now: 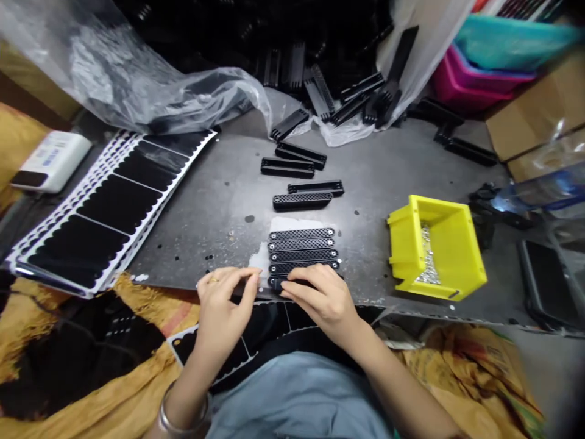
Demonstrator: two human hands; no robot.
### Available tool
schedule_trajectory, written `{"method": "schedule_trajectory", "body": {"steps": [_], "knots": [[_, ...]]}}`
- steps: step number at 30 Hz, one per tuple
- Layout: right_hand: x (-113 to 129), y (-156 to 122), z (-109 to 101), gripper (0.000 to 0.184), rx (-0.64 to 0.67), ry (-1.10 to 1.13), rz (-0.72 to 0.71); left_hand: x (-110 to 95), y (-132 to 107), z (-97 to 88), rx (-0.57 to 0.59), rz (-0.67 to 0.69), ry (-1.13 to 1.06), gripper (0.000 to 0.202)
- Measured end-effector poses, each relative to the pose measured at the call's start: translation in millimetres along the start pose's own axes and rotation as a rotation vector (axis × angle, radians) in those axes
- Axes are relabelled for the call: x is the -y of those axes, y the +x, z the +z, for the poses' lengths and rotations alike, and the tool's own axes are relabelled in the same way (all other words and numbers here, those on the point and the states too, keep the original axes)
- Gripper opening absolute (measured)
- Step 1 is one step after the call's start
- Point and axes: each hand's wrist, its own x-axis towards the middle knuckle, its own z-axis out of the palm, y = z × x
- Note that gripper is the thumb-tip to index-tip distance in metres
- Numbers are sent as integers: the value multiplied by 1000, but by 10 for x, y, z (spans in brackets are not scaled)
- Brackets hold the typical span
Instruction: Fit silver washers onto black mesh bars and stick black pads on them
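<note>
Several black perforated plastic bars (pixel 301 246) lie in a close, parallel row near the table's front edge, with small silvery dots at their ends. At the nearest bar (pixel 275 282), my right hand (pixel 322 296) is bent over with thumb and fingertips closed on its left part; the palm hides most of this bar. Just left of the row, my left hand (pixel 228 299) holds its thumb and index fingertip together in a pinch. Whatever may be between those fingertips is too small to make out.
Loose black bars (pixel 302 201) lie behind the row, before a clear plastic bag (pixel 205 97) of similar parts. At right stands a yellow bin (pixel 457 244) with small metal pieces, beside a dark phone (pixel 548 283). Sheets of black stickers (pixel 119 201) are stacked at left.
</note>
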Motion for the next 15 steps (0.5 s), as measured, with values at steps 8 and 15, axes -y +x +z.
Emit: {"method": "schedule_trajectory", "body": {"steps": [8,15], "knots": [[-33,71,9,17,105,2,21,65,24,68,173,-117,-242,19],[-8,115,41,14,128,-20,18,64,63,112,159,-170,-230,14]]}}
